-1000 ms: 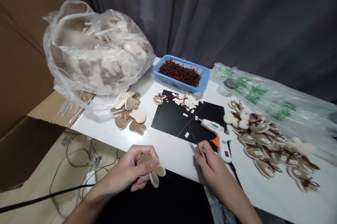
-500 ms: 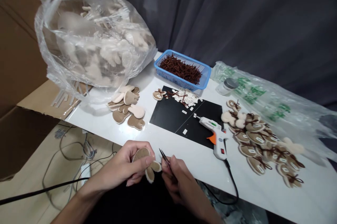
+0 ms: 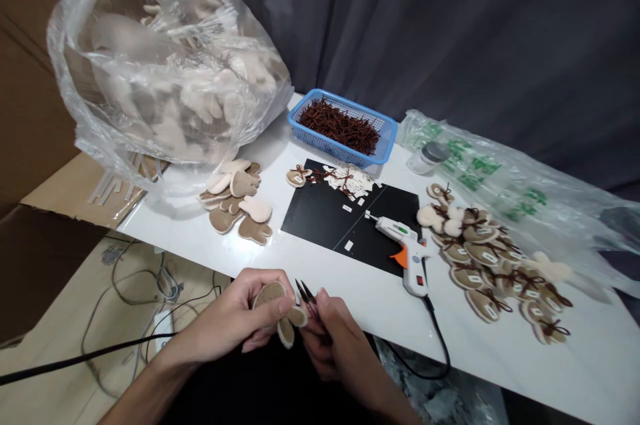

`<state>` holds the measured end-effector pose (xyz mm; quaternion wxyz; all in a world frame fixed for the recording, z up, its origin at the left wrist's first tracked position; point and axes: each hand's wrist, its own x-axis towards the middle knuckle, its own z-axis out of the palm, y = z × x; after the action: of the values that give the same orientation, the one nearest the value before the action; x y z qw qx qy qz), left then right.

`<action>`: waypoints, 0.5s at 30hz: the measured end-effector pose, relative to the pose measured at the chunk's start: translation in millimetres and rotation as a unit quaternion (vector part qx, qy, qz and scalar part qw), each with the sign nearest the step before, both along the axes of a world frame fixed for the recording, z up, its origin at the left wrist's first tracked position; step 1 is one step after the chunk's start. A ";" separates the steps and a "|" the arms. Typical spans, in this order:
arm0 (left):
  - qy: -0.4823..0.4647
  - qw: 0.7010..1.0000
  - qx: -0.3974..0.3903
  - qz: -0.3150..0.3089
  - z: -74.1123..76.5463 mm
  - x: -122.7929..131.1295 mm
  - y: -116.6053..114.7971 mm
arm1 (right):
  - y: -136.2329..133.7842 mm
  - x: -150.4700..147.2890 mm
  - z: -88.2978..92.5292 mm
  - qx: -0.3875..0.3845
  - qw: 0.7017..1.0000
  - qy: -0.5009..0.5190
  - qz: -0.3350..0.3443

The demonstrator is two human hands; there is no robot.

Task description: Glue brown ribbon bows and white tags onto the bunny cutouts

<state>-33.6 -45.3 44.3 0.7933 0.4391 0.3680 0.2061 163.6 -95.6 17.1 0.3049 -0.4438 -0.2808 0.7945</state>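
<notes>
My left hand is closed on a brown felt bunny piece with a pale fuzzy edge; the thumb presses on it, and its two ears point down and right. Just right of the ears, my right hand grips dark pointed tweezers, their two tips apart and aimed up and left. The handle end is hidden by the fingers. Both hands are held close together in front of the table edge. Beyond them lies a pile of similar bunny pieces, brown and cream.
A white glue gun rests on a black board with many white labels. Behind is a blue basket of brown bows. Finished bunnies with bows lie right. A plastic bag, jar and power cord surround.
The tweezers have shifted slightly left, nearer the bunny piece, and their tips are further apart. My left hand keeps its hold. The view has shifted a little.
</notes>
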 end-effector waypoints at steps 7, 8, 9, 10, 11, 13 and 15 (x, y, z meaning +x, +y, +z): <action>-0.018 1.000 -0.021 0.000 1.2 3.9 0.9 | 1.5 1.8 -0.7 -0.016 1.000 -0.002 0.009; -0.018 1.000 -0.021 0.001 1.2 4.0 0.9 | 1.4 1.9 -0.8 -0.016 1.000 -0.003 0.012; -0.018 1.000 -0.021 0.001 1.1 4.0 0.8 | 1.2 2.0 -0.6 -0.017 1.000 -0.004 0.015; -0.018 1.000 -0.022 0.002 0.9 3.8 0.7 | 1.0 1.9 -0.2 -0.017 1.000 -0.005 0.017; -0.017 1.000 -0.022 0.002 0.5 3.6 0.5 | 0.7 1.9 0.3 -0.018 1.000 -0.008 0.016; -0.015 1.000 -0.023 0.001 -0.7 3.2 0.0 | 0.3 1.6 1.5 -0.021 1.000 -0.018 0.014; -0.015 1.000 -0.024 0.001 -2.0 3.1 -0.3 | 0.0 1.1 2.2 -0.025 0.999 -0.030 0.010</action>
<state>-30.5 -45.5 42.2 0.8086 0.4165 0.3616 0.2048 164.7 -95.5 19.4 0.2771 -0.4724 -0.2740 0.7906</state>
